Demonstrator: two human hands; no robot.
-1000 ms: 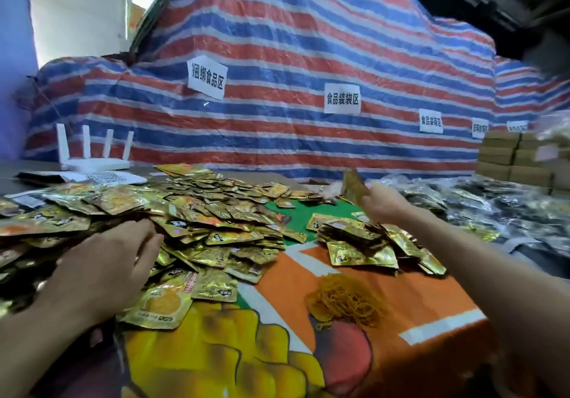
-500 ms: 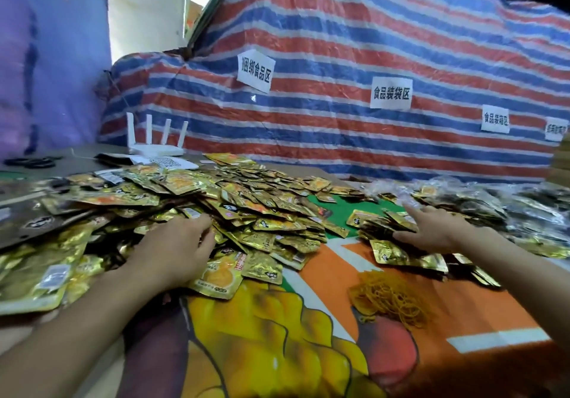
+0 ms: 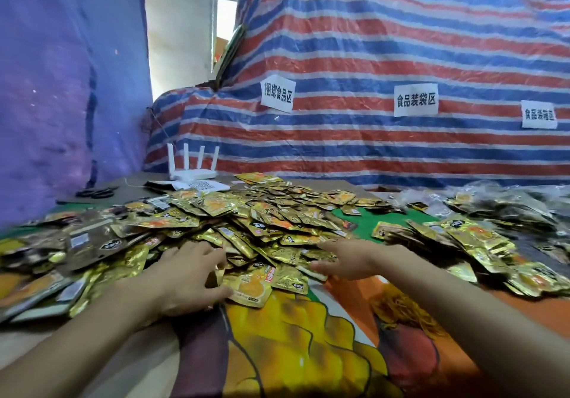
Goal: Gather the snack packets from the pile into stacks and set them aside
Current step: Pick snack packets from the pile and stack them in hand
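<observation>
A big pile of gold snack packets (image 3: 246,221) covers the table's left and middle. My left hand (image 3: 188,274) lies palm down on the pile's near edge, and a few packets stand on edge between its thumb and fingers. My right hand (image 3: 348,258) reaches in from the right with straight fingers that touch packets at the pile's front. Its palm holds nothing. A lower heap of set-aside packets (image 3: 462,240) lies to the right, apart from the main pile.
A clump of yellow rubber bands (image 3: 401,311) lies on the printed tablecloth (image 3: 308,351) near my right forearm. Clear bags of packets (image 3: 509,203) fill the far right. A white router (image 3: 191,166) and black scissors (image 3: 95,193) sit at the back left. A striped tarp rises behind.
My right hand has left the set-aside heap and swung left to the front of the main pile. My left hand stays on the pile. The view has turned left.
</observation>
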